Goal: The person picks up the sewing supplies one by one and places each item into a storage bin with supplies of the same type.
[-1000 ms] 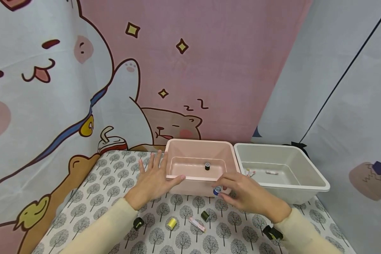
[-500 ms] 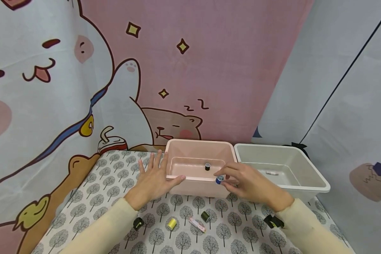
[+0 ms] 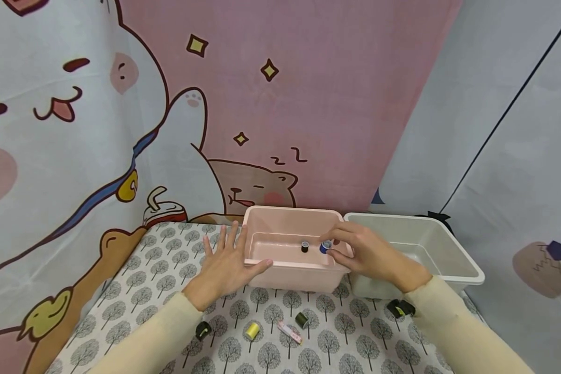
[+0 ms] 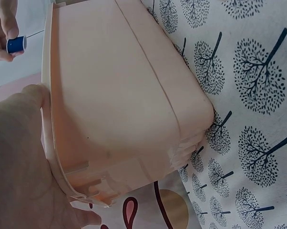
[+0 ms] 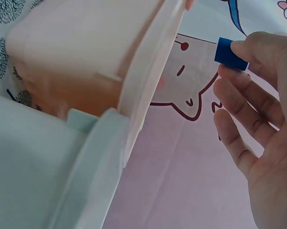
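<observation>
A blue spool of thread (image 3: 325, 247) is pinched between the thumb and fingertips of my right hand (image 3: 366, 254), above the right part of the pink bin (image 3: 290, 278). The right wrist view shows the spool (image 5: 230, 54) clear of the bin's rim, with the other fingers of that hand (image 5: 272, 105) spread loosely. Inside the pink bin stands a small black spool (image 3: 305, 246). My left hand (image 3: 222, 267) rests on the bin's left front corner, its fingers spread. In the left wrist view its thumb lies against the rim (image 4: 47, 109).
A pale grey bin (image 3: 453, 249) stands right of the pink one; my right hand hides part of it. On the tree-patterned cloth (image 3: 145, 283) lie a yellow spool (image 3: 252, 331), a dark green spool (image 3: 302, 320) and a slim pink-and-white item (image 3: 290, 332). A patterned curtain (image 3: 332, 104) hangs behind.
My right hand has raised the blue spool from in front of the pink bin, past its front rim, to over its inside. The left hand stays in place.
</observation>
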{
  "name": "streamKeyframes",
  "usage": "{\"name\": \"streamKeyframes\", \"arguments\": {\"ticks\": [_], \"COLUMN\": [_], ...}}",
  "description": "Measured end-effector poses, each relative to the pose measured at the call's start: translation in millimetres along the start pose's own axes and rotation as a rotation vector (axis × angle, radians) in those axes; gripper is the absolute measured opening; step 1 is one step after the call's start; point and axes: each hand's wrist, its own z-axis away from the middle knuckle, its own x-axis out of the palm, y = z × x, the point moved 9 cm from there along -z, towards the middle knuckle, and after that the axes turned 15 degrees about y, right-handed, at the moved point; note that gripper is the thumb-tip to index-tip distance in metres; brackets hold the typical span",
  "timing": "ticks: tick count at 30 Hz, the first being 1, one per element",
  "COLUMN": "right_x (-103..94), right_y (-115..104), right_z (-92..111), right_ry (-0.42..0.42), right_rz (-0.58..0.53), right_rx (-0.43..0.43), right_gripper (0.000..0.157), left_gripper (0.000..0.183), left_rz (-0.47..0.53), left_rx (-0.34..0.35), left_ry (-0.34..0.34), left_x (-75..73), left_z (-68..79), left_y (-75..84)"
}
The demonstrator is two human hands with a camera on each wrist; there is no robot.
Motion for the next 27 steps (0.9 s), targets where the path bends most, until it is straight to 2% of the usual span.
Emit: {"name": "streamKeyframes", "arguments": {"ticks": [8, 27], "right_x": [2.4, 25.7], "right_y": [17, 55], "right_z": [-11, -45], "right_ry": [-0.007, -0.062], "right_rz": [0.005, 0.013], "right_rx": [0.061, 0.180], "right_gripper": [0.035, 0.026], "left_gripper": [0.126, 0.128], "left_rz": [0.006, 0.006], "left_rx": [-0.007, -0.009], "left_ry": [0.001, 0.000], "left_x": [-0.9, 0.3], "left_z": [-0.4, 0.9], "left_y": [-0.3, 0.3]}}
